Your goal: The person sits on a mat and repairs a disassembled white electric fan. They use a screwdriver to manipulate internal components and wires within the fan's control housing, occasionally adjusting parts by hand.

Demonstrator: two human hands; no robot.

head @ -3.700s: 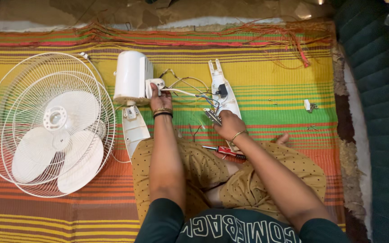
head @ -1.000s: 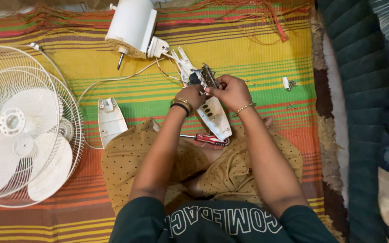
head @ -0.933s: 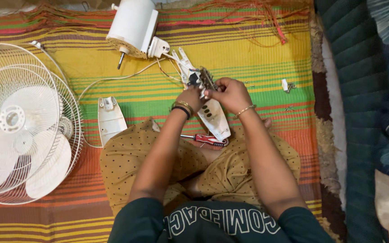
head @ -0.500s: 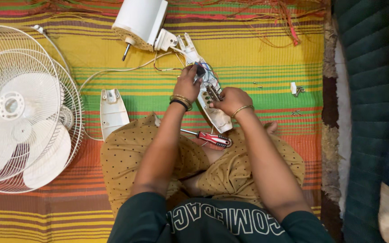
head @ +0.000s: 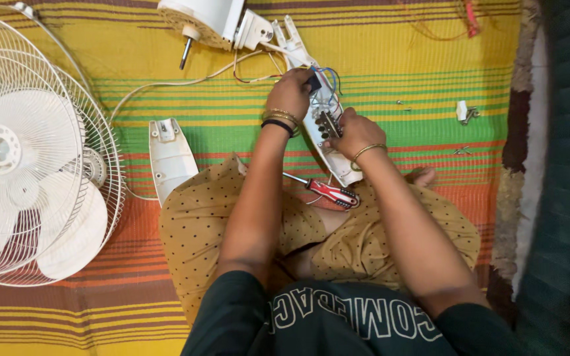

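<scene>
White fan control housing with exposed wires is grasped by both the left hand and right hand; red screwdriver lies near.

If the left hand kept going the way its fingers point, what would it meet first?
Probably the white motor housing: the left hand points up the open switch panel toward it, though depth is unclear.

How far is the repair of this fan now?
Done: the cover is off, the motor separate from the fan cage. In hand: left hand and right hand work on the open switch housing. Left: screwdriver lies unused; nothing is reassembled.
</scene>
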